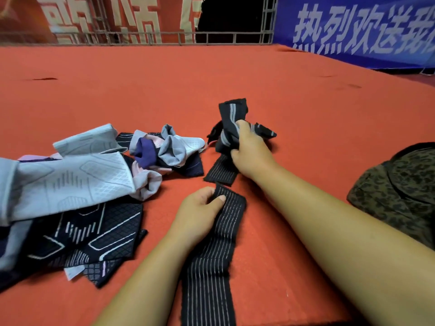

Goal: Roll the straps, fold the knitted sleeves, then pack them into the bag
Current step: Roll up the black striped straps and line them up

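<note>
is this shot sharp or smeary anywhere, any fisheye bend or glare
Head view: the black striped elastic strap under the left hand is fairly crisp; the pale grey knitted sleeves at left look softer; the metal railing bows slightly from wide-angle distortion; even light, no glare on the red carpet.

Both forearms are bare from the frame's lower edge to the wrists, no sleeve cuffs showing, and the left hand (196, 214) and right hand (250, 150) wear no gloves, rings, watches or bands.
</note>
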